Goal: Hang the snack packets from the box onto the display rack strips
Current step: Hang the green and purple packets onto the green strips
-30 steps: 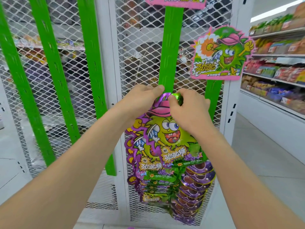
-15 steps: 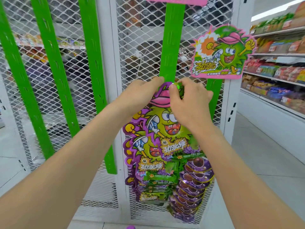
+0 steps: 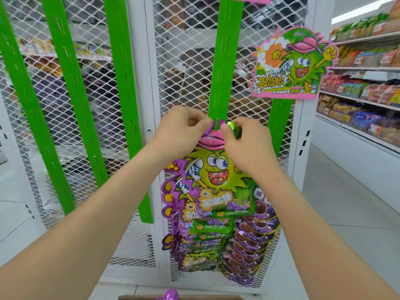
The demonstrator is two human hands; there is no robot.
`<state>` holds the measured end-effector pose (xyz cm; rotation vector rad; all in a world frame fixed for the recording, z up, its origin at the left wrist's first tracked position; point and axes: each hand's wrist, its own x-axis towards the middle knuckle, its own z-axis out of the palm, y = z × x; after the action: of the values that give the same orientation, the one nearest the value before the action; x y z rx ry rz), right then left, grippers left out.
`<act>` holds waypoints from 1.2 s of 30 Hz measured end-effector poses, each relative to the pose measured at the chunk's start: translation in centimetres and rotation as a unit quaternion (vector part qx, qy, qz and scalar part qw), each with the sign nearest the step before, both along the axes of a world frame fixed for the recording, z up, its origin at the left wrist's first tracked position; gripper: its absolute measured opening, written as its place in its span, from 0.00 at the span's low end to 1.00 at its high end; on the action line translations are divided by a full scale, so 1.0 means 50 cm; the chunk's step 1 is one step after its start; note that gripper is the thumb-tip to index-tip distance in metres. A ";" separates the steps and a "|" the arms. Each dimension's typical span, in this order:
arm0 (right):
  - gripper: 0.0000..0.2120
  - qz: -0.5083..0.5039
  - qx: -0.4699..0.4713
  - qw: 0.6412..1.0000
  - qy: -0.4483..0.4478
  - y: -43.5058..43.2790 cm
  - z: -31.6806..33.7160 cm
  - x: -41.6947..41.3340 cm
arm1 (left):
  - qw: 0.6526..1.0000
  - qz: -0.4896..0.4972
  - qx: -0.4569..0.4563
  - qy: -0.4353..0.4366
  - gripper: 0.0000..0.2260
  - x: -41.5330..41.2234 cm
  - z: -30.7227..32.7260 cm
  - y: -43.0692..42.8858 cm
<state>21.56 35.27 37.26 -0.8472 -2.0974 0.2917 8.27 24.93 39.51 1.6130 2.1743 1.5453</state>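
Note:
A purple and green snack packet (image 3: 213, 167) with a cartoon face hangs against the middle green display strip (image 3: 224, 61). My left hand (image 3: 183, 132) pinches the packet's top edge on the left of the strip. My right hand (image 3: 245, 144) pinches the top on the right, right at a strip tab. Below it, several more packets (image 3: 218, 241) hang overlapping on the same strip. The rim of a cardboard box (image 3: 184, 297) with a purple packet tip shows at the bottom edge.
The strips hang on a white wire-mesh rack (image 3: 186, 50). Three more green strips (image 3: 123, 94) hang bare on the left panel. A pink cartoon header card (image 3: 292, 63) tops another strip at right. Stocked shop shelves (image 3: 365, 89) line the aisle on the right.
Both hands and the packet top have risen a little along the strip, and the camera has tilted down slightly, bringing the box rim into view.

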 end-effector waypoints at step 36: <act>0.08 0.283 -0.085 0.743 -0.600 -0.185 -0.535 0.050 | 0.902 -0.047 -0.427 -0.025 0.03 -0.018 -0.802 -0.185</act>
<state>24.07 26.04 10.50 -0.4502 -3.6147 0.2762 7.37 15.67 -0.61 1.2982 2.1982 0.4344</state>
